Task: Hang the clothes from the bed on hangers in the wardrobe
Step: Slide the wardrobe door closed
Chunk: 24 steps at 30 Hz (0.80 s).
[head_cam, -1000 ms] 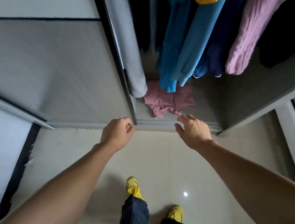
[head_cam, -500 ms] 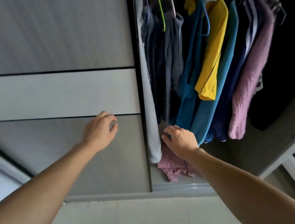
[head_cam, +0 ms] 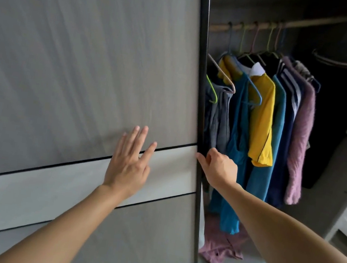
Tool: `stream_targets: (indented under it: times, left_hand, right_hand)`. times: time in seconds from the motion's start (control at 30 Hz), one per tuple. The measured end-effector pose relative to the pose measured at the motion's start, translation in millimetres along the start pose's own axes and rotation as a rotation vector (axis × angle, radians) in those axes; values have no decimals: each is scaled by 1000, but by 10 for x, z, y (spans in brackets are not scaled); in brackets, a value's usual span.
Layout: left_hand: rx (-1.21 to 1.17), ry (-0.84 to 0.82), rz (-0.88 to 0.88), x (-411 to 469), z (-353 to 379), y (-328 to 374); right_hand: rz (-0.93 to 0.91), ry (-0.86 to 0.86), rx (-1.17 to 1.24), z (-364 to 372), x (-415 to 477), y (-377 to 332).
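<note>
Right of the big grey wardrobe door, clothes hang on hangers from the rail. The left hand lies flat on the door, fingers straight. The right hand curls round the door's right edge.

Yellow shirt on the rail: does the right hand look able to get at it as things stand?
Probably yes. The right hand holds the sliding door by its edge, below and left of the yellow shirt; the door stands clear of it, and only a teal top hangs between.
</note>
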<state>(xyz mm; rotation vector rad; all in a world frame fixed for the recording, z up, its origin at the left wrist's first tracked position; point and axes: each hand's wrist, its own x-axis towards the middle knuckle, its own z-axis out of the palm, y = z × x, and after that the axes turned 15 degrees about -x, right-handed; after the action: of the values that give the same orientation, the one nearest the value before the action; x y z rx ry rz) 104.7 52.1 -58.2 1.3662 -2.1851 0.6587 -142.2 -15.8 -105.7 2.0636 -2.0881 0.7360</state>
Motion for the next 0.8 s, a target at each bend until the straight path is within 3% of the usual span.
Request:
stream_targets:
  times: [0.23, 0.47, 0.8]
  left_hand:
    - [62, -75, 32, 48, 154, -62]
    - [126, 55, 115, 125, 313, -98]
    - [89, 91, 252, 368, 419, 59]
  right_hand:
    - [-163, 43, -199, -152, 201, 16]
    - [-282, 46, -224, -134, 295, 127]
    - [-195, 85, -256, -121, 346, 483]
